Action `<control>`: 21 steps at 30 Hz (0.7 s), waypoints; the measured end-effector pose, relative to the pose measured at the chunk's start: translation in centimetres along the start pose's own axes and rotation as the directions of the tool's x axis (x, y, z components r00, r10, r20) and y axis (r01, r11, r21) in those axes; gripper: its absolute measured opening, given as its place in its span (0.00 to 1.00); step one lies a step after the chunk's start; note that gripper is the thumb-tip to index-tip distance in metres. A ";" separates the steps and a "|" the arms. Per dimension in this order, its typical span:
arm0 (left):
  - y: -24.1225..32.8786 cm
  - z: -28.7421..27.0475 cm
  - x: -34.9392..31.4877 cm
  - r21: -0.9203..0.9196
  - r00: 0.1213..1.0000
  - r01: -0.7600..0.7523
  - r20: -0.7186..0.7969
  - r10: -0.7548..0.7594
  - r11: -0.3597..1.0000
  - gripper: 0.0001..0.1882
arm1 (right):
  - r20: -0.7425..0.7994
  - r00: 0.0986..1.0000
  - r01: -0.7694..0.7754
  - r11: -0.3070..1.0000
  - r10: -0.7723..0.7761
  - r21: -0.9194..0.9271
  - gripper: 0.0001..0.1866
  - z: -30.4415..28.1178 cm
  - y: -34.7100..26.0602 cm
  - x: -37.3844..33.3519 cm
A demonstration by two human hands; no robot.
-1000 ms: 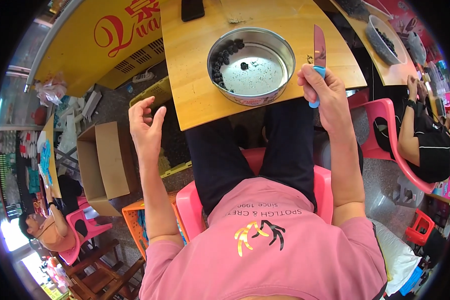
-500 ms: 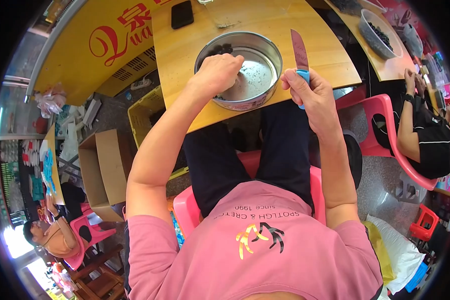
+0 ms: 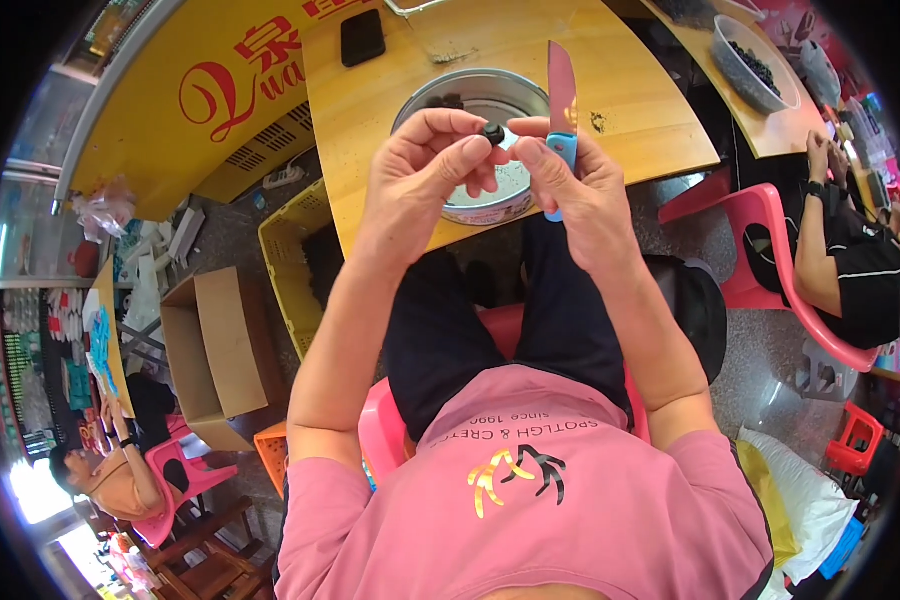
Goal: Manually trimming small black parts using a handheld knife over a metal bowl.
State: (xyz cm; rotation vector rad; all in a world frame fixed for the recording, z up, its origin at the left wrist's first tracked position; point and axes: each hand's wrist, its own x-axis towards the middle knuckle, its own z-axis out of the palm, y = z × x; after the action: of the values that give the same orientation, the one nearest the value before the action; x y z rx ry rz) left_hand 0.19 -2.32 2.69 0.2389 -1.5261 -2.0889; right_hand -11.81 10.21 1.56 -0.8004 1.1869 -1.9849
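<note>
Over the round metal tin (image 3: pixel 490 214), my left hand (image 3: pixel 415 175) pinches a small, dark, roundish piece (image 3: pixel 493 133) between thumb and fingertips. What kind of thing it is I cannot make out. My right hand (image 3: pixel 588 195) is closed around the blue handle of a knife (image 3: pixel 562 90), whose blade points up and away from me. The tips of my right thumb and forefinger are close to the dark piece. More dark pieces (image 3: pixel 445 101) lie at the far left inside the tin, partly hidden by my left hand.
The tin stands near the front edge of a wooden table (image 3: pixel 660 110). A black phone (image 3: pixel 363 39) lies at the far left. Another table at the right bears a clear tub (image 3: pixel 755 65) of dark pieces, beside a seated person (image 3: pixel 835 260). A yellow crate (image 3: pixel 295 260) and cardboard box (image 3: pixel 225 345) are at left.
My left hand has come up out of the tin with a dark piece in its fingers. My right hand, still holding the knife, has moved left toward it.
</note>
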 end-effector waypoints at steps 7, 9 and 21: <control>-1.3 0.8 -1.6 -0.163 0.986 -0.127 -0.124 0.107 0.978 0.07 | 0.054 0.998 0.019 1.000 -0.017 -0.025 0.10 1.6 -0.1 -0.1; -1.2 0.8 -1.7 -0.151 0.986 -0.141 -0.110 0.125 0.978 0.08 | 0.080 0.996 0.050 0.994 -0.042 -0.098 0.10 1.4 -0.4 -0.2; -1.7 1.3 -1.3 -0.291 0.990 -0.086 -0.130 0.050 0.953 0.07 | 0.036 0.992 0.130 0.932 -0.125 -0.338 0.10 1.6 -0.6 -0.4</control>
State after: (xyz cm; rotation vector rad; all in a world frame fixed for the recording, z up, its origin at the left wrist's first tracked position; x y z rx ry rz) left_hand 0.19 -0.21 1.31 0.1942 -1.1165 -2.1718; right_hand -10.49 9.96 2.69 -1.0858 1.5291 -1.8958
